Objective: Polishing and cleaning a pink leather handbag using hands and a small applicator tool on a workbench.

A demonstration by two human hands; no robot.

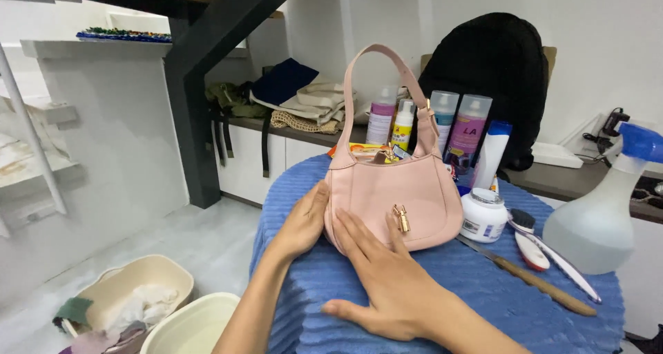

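Table: round, under a blue ribbed towel (442,285); it carries everything listed below.
Handbag: small pink handbag (397,195) stands upright near the middle of the table, strap loop rising straight up, long axis running left to right across the view, gold clasp (401,218) facing the wearer.
Left hand: left hand (302,223) lies flat against the handbag's left end, fingers together and extended, gripping nothing.
Right hand: right hand (387,278) lies palm down on the towel toward the near edge, fingers spread, fingertips resting on the lower front of the handbag just left of the clasp; it holds nothing.
Key relation: the handbag lies directly beyond both sets of fingers; both hands touch it, the left at its end, the right on its front.
Spray bottle: translucent with blue trigger (599,216), at the right edge.
Jar: white jar (483,216), just right of the handbag.
Brushes: two brushes (535,247) lie between jar and spray bottle.
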